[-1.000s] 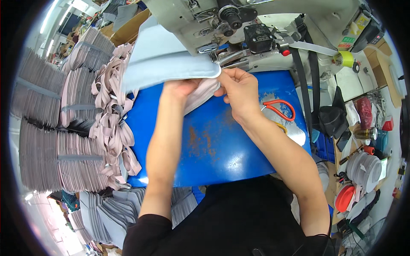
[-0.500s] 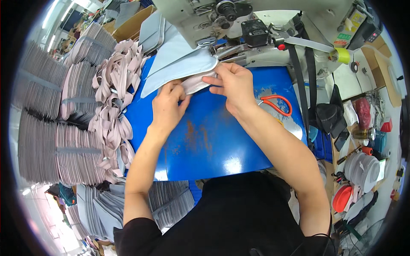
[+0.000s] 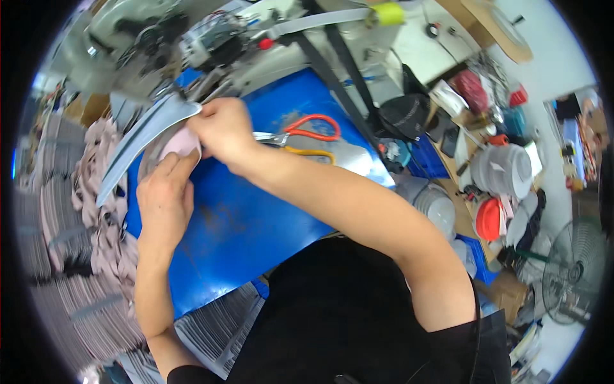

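My right hand point(image 3: 220, 131) is pinched on the tip of a curved light blue padded piece point(image 3: 137, 134) at the sewing machine's front edge. Below that piece lies a pale pink layer point(image 3: 181, 143) with a grey band along it. My left hand point(image 3: 165, 200) grips this pink layer with bent fingers, below and left of my right hand. The pieces are over a scuffed blue work surface point(image 3: 243, 243). Just right of my right hand lie red-handled scissors point(image 3: 313, 128), with a yellow handle point(image 3: 309, 154) below them.
The sewing machine point(image 3: 147, 38) spans the back, with hanging black straps point(image 3: 342, 64). Bundled grey and pink panels point(image 3: 57, 205) and tangled pink strips point(image 3: 102, 179) fill the left. At right are white round containers point(image 3: 499, 168), a red lid point(image 3: 487, 219) and a wire fan point(image 3: 574, 272).
The view has turned to the right, bringing the fan into sight and putting the machine upper left. Both hands still hold the fabric; my left fingers now press up onto the pink layer.
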The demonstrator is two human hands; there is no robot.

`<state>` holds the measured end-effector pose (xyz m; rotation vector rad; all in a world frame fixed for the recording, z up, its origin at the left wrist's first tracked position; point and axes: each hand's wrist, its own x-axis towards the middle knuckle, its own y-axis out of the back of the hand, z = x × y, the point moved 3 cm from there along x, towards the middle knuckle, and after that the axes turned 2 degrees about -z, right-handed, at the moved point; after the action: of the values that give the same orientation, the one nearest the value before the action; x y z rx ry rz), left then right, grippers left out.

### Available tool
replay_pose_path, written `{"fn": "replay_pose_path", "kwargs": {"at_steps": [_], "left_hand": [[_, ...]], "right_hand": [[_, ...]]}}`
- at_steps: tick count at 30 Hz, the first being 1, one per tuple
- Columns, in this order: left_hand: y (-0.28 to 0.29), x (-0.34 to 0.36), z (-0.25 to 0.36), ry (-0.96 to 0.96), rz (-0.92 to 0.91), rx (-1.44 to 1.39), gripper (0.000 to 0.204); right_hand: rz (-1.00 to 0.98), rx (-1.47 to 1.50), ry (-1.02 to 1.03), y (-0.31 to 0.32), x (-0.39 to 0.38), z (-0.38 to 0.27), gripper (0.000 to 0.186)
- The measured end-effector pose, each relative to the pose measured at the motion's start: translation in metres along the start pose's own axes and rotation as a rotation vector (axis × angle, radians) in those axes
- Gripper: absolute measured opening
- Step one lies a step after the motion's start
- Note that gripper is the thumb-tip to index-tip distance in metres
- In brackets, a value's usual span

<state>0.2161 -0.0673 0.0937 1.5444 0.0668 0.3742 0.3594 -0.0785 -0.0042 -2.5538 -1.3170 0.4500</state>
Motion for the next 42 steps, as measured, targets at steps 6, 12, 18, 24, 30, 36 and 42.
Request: {"fn": "replay_pose_path", "kwargs": {"at_steps": [6,12,18,24,30,36,42], "left_hand": [[-0.01,0.011,0.02,-0.078,0.049,0.07,0.013],[0.025,0.008,0.016,-0.192,0.17,-0.063,0.041],[0.045,0.02,-0.055,-0.197,-0.133,0.435,0.071],[0.061,0.047,-0.082,-0.5,-0.342,0.51,0.069],[0.069,0.058,-0.065,-0.541,-0.352,0.526,0.054],[0.067,0.057,-0.045,-0.414,-0.38,0.567,0.05],[0.053,0.05,-0.021,-0.245,-0.44,0.426,0.054]], "right_hand": [[0.12,-0.351,0.157,-0.002,-0.004,0.005,0.025],[-0.204,0.101,-0.142,0.019,-0.016,-0.013,0.022],[-0.172,0.12,-0.128,0.009,-0.019,-0.014,0.029],[-0.171,0.139,-0.125,0.014,-0.022,-0.016,0.033],[-0.162,0.174,-0.134,0.013,-0.017,-0.015,0.031],[-0.13,0.272,-0.129,0.005,-0.011,-0.01,0.028],[-0.105,0.278,-0.047,0.007,-0.009,-0.001,0.029]]}}
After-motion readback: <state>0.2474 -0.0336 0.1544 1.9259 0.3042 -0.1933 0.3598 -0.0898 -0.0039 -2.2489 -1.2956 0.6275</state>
